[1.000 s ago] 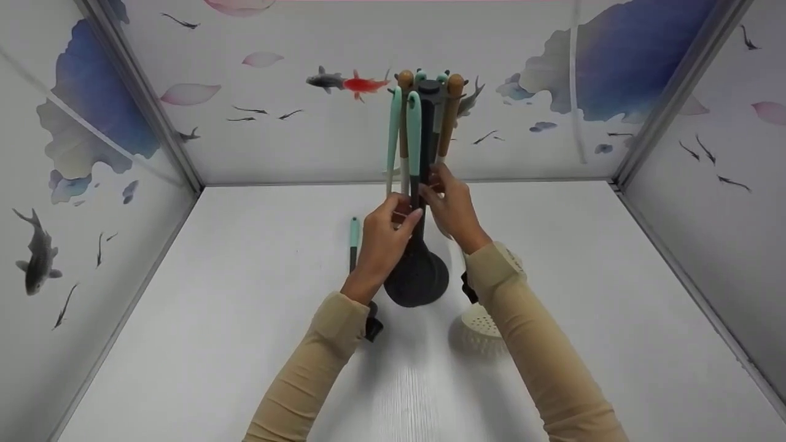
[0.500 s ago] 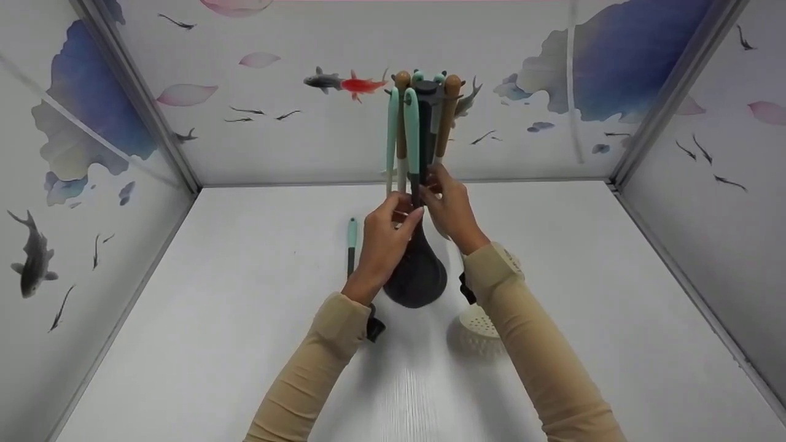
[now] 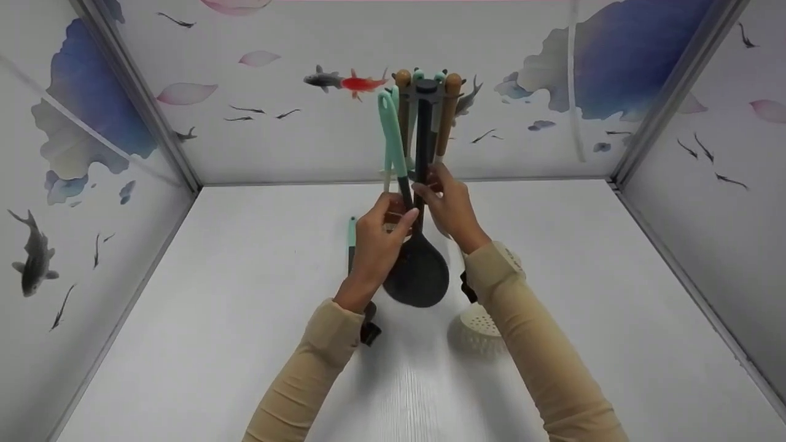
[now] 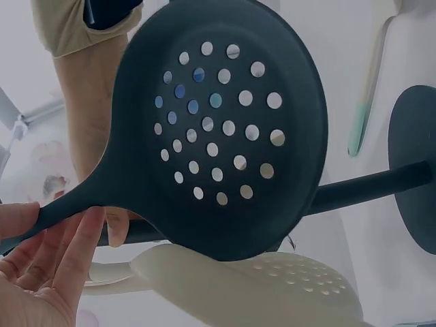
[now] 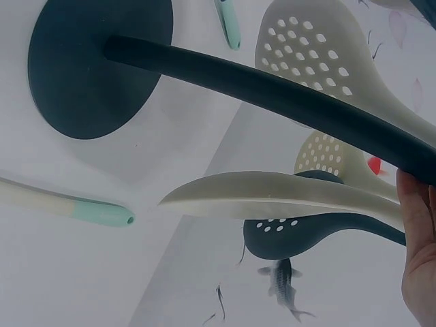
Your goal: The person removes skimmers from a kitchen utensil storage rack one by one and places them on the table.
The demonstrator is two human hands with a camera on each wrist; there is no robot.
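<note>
My left hand (image 3: 381, 236) pinches the dark neck of a black skimmer (image 3: 416, 276) with a teal handle, which leans left of the stand. Its round, perforated head fills the middle of the left wrist view. My right hand (image 3: 451, 205) grips the black pole of a utensil stand (image 3: 424, 132); in the right wrist view only part of that hand (image 5: 419, 252) shows at the edge. Other utensils hang from the stand's top, among them a cream perforated one (image 5: 306, 54), a cream spoon-like one (image 5: 272, 194) and a dark slotted one (image 5: 279, 235).
A teal-handled utensil (image 3: 352, 233) lies on the white table (image 3: 245, 344) left of the stand. Right of it, partly behind my right forearm, lies a cream perforated utensil with prongs (image 3: 481, 322). The stand's round base (image 5: 99, 88) rests on the table. Printed walls enclose three sides.
The skimmer's teal handle has swung from in front of the pole to the left, tilting away from the stand's top. My left hand has shifted slightly left. My right hand stays in place.
</note>
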